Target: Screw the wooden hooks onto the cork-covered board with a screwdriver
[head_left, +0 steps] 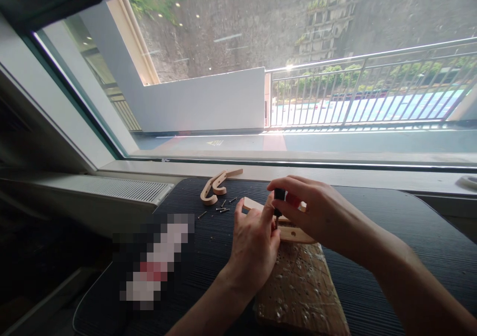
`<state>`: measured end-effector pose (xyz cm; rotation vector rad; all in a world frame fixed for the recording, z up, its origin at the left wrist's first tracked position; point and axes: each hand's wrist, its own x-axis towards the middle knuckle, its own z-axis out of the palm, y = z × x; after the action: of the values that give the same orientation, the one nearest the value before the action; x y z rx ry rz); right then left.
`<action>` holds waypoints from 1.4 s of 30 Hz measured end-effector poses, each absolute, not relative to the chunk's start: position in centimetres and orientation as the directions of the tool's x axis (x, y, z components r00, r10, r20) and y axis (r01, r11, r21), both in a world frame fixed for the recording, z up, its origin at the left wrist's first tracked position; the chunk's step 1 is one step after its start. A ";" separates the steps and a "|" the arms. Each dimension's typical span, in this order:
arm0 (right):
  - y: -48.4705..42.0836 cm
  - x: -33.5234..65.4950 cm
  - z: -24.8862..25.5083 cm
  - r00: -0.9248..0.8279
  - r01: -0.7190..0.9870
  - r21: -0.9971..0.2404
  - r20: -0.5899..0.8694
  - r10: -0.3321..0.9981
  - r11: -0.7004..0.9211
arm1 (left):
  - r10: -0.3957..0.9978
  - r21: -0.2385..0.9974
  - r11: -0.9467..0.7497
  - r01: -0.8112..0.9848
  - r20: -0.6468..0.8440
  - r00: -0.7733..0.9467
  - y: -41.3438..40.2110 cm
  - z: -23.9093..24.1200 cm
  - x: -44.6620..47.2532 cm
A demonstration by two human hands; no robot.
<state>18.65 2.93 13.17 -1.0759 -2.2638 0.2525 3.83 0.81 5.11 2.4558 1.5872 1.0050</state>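
My right hand [320, 204] grips a screwdriver [279, 195] with a black and red handle, held upright with its shaft pointing down. The screwdriver's tip is hidden behind the fingers of my left hand [255, 241]. That left hand is closed on a pale wooden piece [298, 235] with a hole in it, its thumb and index finger close around the shaft. Beneath the wood lies a brown block [298, 291] with a pitted, shiny surface. Wooden hooks [207, 191] with small holes rest farther back, and several loose screws [222, 210] lie left of my hands.
Everything lies on a dark, wood-grained table [376, 216] with rounded corners. A blurred-out item [156, 261] is at its left side. Behind the table run a white sill [257, 171] and a large window, with a vented panel [130, 189] at the left.
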 end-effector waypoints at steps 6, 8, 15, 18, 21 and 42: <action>2.6 18.8 13.6 -0.504 0.602 -0.424 0.456 0.734 0.677 | 0.833 0.377 -0.472 0.797 0.486 0.264 0.8 5.2 3.8; 2.7 18.8 13.5 -0.496 0.603 -0.423 0.465 0.733 0.676 | 0.834 0.380 -0.469 0.797 0.488 0.258 0.8 5.2 3.8; 3.0 18.8 13.1 -0.437 0.668 -0.407 0.464 0.771 0.623 | 0.834 0.375 -0.468 0.800 0.486 0.260 0.8 5.3 3.8; 2.7 18.8 13.2 -0.462 0.658 -0.401 0.454 0.762 0.638 | 0.834 0.377 -0.470 0.798 0.486 0.261 0.8 5.2 3.8; 2.4 18.7 13.5 -0.511 0.620 -0.386 0.463 0.725 0.683 | 0.832 0.382 -0.474 0.793 0.491 0.260 0.9 5.2 3.8; 2.5 18.5 13.1 -0.573 0.593 -0.344 0.454 0.682 0.728 | 0.827 0.371 -0.477 0.796 0.496 0.265 0.8 5.3 3.8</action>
<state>18.54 2.54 13.08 -0.9638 -2.3594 0.2056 3.77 0.83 5.27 2.4604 1.5806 1.0117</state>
